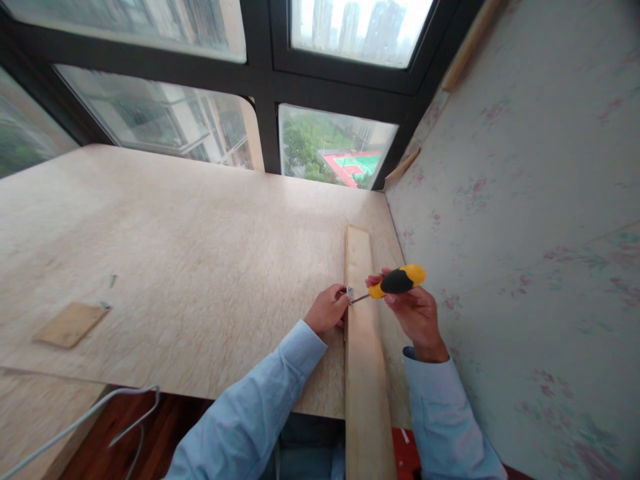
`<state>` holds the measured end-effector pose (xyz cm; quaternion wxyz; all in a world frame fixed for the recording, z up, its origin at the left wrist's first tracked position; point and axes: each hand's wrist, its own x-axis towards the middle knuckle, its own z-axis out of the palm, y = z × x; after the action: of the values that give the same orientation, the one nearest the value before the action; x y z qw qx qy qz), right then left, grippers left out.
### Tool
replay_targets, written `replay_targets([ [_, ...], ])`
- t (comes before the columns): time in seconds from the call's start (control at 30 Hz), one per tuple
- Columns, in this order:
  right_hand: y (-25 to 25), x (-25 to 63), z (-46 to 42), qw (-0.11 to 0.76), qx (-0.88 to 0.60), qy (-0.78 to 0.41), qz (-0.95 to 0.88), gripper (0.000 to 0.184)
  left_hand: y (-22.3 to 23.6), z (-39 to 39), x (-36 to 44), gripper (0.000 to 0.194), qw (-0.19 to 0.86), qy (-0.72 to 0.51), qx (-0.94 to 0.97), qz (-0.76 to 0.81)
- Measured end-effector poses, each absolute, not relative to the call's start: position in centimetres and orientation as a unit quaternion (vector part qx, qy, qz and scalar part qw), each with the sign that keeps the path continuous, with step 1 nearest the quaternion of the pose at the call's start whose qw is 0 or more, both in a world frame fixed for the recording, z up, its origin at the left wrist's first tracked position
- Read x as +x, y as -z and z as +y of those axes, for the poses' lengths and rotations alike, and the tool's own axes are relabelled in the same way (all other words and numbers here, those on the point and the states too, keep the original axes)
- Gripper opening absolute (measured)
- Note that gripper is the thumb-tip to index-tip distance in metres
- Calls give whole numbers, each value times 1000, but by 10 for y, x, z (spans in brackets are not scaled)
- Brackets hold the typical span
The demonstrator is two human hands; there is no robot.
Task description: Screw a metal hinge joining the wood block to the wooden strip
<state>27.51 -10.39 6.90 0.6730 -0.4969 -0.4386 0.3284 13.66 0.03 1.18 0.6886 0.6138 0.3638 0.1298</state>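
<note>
A long pale wooden board (364,373) lies on the stone-look countertop and juts out past its front edge. On the board's left edge sits a small metal bracket (350,293). My left hand (330,308) is closed at the bracket, its fingertips pressing it against the wood. My right hand (414,313) grips the yellow and black handle of a screwdriver (397,281). The screwdriver is tilted, with its thin shaft reaching left and its tip at the bracket. Whether a screw sits under the tip is too small to tell.
A small flat wooden piece (71,325) and a few tiny screw-like metal pieces (112,281) lie on the countertop (200,253) at left. A white cable (100,403) hangs near the front edge. Papered wall (525,233) rises close at right; dark-framed windows (263,87) stand behind.
</note>
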Motion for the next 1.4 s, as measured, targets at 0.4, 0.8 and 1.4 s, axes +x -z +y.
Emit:
replay_targets([
  [0.4, -72, 276, -97, 670, -508, -289, -457, 49, -10, 1, 136, 31, 698, -128, 609, 354],
  [0.8, -68, 277, -98, 678, -550, -242, -424, 31, -14, 0, 136, 32, 689, -134, 618, 354],
  [1.4, -71, 279, -103, 633, -497, -389, -448, 46, -15, 0, 136, 29, 691, -141, 617, 349],
])
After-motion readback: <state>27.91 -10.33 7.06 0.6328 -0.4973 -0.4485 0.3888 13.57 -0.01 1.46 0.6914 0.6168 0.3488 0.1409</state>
